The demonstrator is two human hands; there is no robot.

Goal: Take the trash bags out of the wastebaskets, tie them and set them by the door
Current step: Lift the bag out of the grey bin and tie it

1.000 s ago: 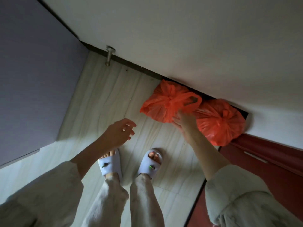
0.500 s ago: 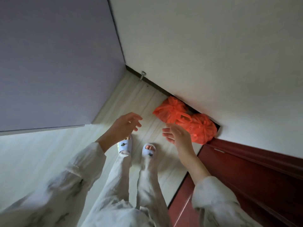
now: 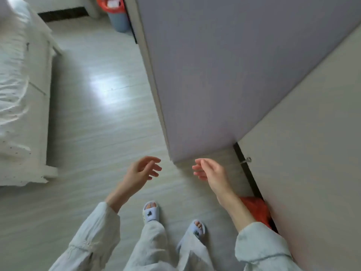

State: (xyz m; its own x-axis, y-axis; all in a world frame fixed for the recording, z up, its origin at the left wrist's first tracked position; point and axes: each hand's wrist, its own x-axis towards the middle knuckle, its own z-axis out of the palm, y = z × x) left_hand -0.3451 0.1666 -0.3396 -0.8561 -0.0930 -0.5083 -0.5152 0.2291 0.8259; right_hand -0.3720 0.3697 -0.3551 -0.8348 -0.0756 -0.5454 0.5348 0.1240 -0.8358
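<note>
A tied red trash bag [image 3: 256, 209] lies on the floor against the white wall at the lower right, mostly hidden behind my right forearm. My left hand [image 3: 141, 170] and my right hand [image 3: 210, 172] hang in front of me over the pale floor, fingers relaxed, holding nothing. Far off at the top, a blue-grey wastebasket [image 3: 118, 19] stands on the floor with a red bag [image 3: 110, 5] lining its rim and some white trash inside.
A bed with white bedding [image 3: 17, 90] fills the left side. A purple-grey panel [image 3: 224, 75] rises in the middle and right, meeting the white wall [image 3: 312, 153]. A metal door stop [image 3: 246, 160] sticks out at the wall's base. My feet wear pale slippers [image 3: 150, 212].
My right hand has let go of the red bag and drawn back. The view has swung left, away from the two bags by the red door, toward the room with the bed and wastebasket.
</note>
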